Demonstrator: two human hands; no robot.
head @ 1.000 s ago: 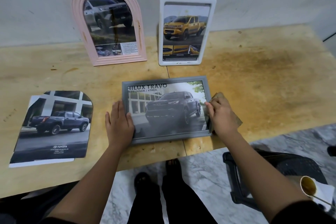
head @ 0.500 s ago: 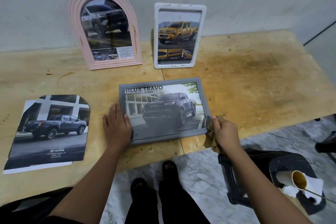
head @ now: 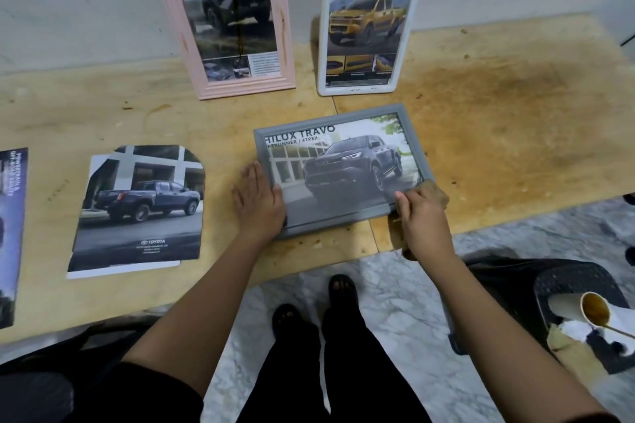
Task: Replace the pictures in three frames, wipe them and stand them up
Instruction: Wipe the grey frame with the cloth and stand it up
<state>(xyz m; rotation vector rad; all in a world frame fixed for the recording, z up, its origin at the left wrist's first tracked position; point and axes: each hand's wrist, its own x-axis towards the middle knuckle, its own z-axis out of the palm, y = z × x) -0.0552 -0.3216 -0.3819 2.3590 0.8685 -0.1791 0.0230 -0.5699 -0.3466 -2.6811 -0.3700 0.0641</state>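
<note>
While the grey frame [head: 343, 170] lies flat near the front edge of the table [head: 498, 134], glass side up, you can read HILUX TRAVO across the glossy truck print inside it, and the moulding looks like plain matte plastic or painted wood, rectangular, landscape. Left hand [head: 259, 204] is flat on its near left corner, palm down, fingers straight and close together, half on the frame and half on the tabletop. Right hand [head: 421, 213] sits at the near right corner with the fingers curled in around a brownish cloth [head: 438, 192]; only a bit of it peeks out past the knuckles, so how much is bunched inside I can't tell. Tabletop itself is bare plywood, pale, with a big rusty-brown stain on the right half and a seam running front to back. Behind, propped against the wall, an arched pink frame [head: 228, 24] with ribbed edges holds a dark truck photo, and just beside it a white rounded-corner frame [head: 369, 26], a bit scuffed, shows a yellow truck. Loose on the left lies an arch-cut print [head: 141, 206] of a blue pickup, shiny paper, on top of a white sheet. Floor below is grey-white marble pattern
</note>
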